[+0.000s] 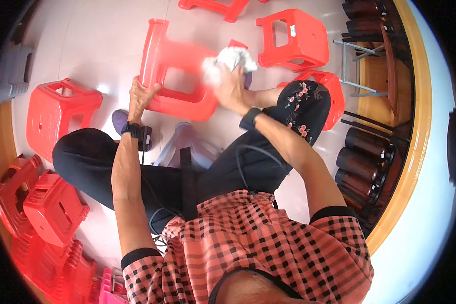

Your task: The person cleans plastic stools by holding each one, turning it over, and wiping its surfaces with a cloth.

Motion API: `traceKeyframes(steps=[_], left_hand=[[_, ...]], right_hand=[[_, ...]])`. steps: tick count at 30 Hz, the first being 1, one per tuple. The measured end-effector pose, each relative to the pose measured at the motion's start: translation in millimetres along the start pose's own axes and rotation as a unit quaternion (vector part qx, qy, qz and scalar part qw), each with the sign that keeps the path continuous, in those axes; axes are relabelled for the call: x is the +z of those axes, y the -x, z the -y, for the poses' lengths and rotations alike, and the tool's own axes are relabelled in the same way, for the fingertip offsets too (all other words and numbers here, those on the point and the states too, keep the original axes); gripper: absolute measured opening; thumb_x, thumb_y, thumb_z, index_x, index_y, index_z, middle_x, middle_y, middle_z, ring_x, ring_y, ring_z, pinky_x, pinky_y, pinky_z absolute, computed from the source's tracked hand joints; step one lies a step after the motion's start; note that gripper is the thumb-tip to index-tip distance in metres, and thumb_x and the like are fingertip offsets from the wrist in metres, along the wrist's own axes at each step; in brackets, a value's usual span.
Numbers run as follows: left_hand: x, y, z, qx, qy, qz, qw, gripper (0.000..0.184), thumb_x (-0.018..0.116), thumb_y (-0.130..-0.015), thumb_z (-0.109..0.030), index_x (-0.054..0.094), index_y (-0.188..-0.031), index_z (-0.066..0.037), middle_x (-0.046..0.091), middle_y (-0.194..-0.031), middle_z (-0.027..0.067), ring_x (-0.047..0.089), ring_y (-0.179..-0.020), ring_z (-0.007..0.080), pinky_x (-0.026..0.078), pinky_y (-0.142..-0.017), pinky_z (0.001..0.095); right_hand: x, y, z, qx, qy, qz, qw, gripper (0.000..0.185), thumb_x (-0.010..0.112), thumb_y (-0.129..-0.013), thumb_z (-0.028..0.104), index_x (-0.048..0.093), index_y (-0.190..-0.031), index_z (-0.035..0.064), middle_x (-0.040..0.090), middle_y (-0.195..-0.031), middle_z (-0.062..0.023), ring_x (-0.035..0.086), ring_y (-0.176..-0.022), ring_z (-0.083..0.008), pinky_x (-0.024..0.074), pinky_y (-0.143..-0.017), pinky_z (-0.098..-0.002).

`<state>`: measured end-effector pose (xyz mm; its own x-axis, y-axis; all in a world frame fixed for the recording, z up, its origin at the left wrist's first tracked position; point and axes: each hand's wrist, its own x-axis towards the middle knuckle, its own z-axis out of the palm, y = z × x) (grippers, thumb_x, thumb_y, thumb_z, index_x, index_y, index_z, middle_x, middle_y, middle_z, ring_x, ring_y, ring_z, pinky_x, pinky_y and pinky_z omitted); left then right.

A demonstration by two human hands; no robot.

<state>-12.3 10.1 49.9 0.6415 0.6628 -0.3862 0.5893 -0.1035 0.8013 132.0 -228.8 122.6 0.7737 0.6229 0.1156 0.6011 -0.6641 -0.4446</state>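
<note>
Lengthwise, the red stool (181, 107) points legs forward, left hand (143, 95) curled round its side, right hand (231, 91) clutching white cloth (231, 58).

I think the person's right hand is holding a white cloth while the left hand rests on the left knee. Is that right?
Not quite: the left hand isn't on the left knee. The head view shows it gripping the edge of a red stool. The right hand is indeed holding a white cloth.
</note>
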Motion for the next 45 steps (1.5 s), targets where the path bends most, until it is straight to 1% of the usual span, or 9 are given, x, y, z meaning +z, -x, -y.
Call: traceKeyframes(steps=[6, 10, 14, 18, 30, 33, 36, 40, 45], left_hand=[[-1.6, 2.5, 8.2, 0.040, 0.055, 0.030, 0.997, 0.071, 0.083, -0.068, -0.030, 0.047, -0.116, 0.008, 0.066, -0.098, 0.0197, 0.066, -0.085, 0.0239, 0.055, -0.073, 0.0344], [-0.2, 1.6, 11.2, 0.064, 0.112, 0.053, 0.990, 0.080, 0.087, -0.067, -0.031, 0.043, -0.121, 0.009, 0.066, -0.098, 0.0181, 0.065, -0.087, 0.0234, 0.055, -0.075, 0.0331], [-6.9, 8.3, -5.4, 0.048, 0.150, 0.098, 0.983, 0.083, 0.087, -0.067, -0.023, 0.039, -0.126, 0.008, 0.064, -0.105, 0.0179, 0.063, -0.095, 0.0235, 0.054, -0.083, 0.0333], [-3.1, 7.0, -2.8, 0.037, 0.155, 0.123, 0.979, 0.083, 0.086, -0.069, -0.018, 0.035, -0.129, 0.008, 0.060, -0.115, 0.0193, 0.061, -0.103, 0.0234, 0.051, -0.090, 0.0340], [4.0, 17.0, -12.8, 0.104, 0.160, 0.143, 0.971, 0.098, 0.087, -0.063, -0.045, 0.037, -0.128, 0.009, 0.061, -0.114, 0.0201, 0.060, -0.105, 0.0258, 0.051, -0.090, 0.0359], [-8.4, 19.4, -27.0, 0.055, 0.198, 0.206, 0.957, 0.096, 0.084, -0.066, -0.049, 0.040, -0.128, 0.009, 0.061, -0.114, 0.0192, 0.059, -0.109, 0.0262, 0.046, -0.098, 0.0360], [-4.8, 15.1, -7.2, -0.042, 0.295, 0.167, 0.940, 0.087, 0.079, -0.070, -0.052, 0.046, -0.126, 0.005, 0.063, -0.109, 0.0177, 0.061, -0.102, 0.0244, 0.042, -0.100, 0.0364], [9.0, -18.1, 49.0, -0.152, 0.550, 0.269, 0.776, 0.059, 0.052, -0.087, -0.050, 0.053, -0.121, -0.002, 0.066, -0.099, 0.0180, 0.063, -0.092, 0.0227, 0.044, -0.091, 0.0405], [3.5, -7.5, 23.3, -0.241, 0.605, 0.155, 0.743, 0.061, 0.039, -0.093, -0.056, 0.052, -0.121, -0.003, 0.064, -0.106, 0.0152, 0.063, -0.094, 0.0274, 0.047, -0.088, 0.0440]], right_hand=[[2.3, 68.4, 45.6, -0.193, -0.097, 0.372, 0.903, 0.054, 0.077, -0.066, 0.018, 0.062, -0.118, 0.0139, 0.043, -0.124, -0.0282, 0.043, -0.114, -0.0443, 0.0364, -0.100, -0.0511], [5.0, 40.4, 9.1, -0.291, -0.082, 0.222, 0.927, 0.042, 0.075, -0.069, 0.017, 0.064, -0.110, 0.0143, 0.047, -0.123, -0.0203, 0.050, -0.114, -0.0365, 0.0398, -0.099, -0.0452], [-29.7, -28.1, -17.7, 0.008, -0.099, 0.153, 0.983, 0.047, 0.076, -0.067, 0.009, 0.059, -0.111, 0.0087, 0.061, -0.102, -0.0175, 0.059, -0.098, -0.0364, 0.0483, -0.083, -0.0434], [-29.2, -72.9, -24.9, 0.086, -0.066, -0.041, 0.993, 0.048, 0.075, -0.068, 0.007, 0.058, -0.112, 0.0070, 0.061, -0.101, -0.0188, 0.059, -0.094, -0.0376, 0.0486, -0.081, -0.0448], [63.1, -162.9, 125.8, -0.288, -0.087, 0.087, 0.950, 0.039, 0.071, -0.072, 0.012, 0.060, -0.109, 0.0103, 0.054, -0.105, -0.0226, 0.053, -0.098, -0.0428, 0.0454, -0.085, -0.0488], [74.5, -218.9, 128.0, -0.383, -0.008, -0.063, 0.922, 0.029, 0.066, -0.077, 0.015, 0.065, -0.106, 0.0180, 0.057, -0.106, -0.0164, 0.054, -0.100, -0.0385, 0.0471, -0.083, -0.0479], [82.8, -212.5, 123.3, -0.388, 0.147, 0.066, 0.907, 0.025, 0.061, -0.081, 0.017, 0.068, -0.103, 0.0249, 0.059, -0.105, -0.0094, 0.054, -0.101, -0.0329, 0.0479, -0.080, -0.0482], [88.5, -166.9, 132.9, -0.436, 0.135, 0.078, 0.886, 0.025, 0.057, -0.083, 0.018, 0.068, -0.102, 0.0277, 0.060, -0.101, -0.0039, 0.054, -0.101, -0.0261, 0.0420, -0.081, -0.0478], [79.8, -99.2, 133.8, -0.416, 0.084, 0.086, 0.901, 0.017, 0.055, -0.084, 0.020, 0.069, -0.095, 0.0218, 0.058, -0.099, -0.0066, 0.051, -0.100, -0.0246, 0.0384, -0.082, -0.0448]])
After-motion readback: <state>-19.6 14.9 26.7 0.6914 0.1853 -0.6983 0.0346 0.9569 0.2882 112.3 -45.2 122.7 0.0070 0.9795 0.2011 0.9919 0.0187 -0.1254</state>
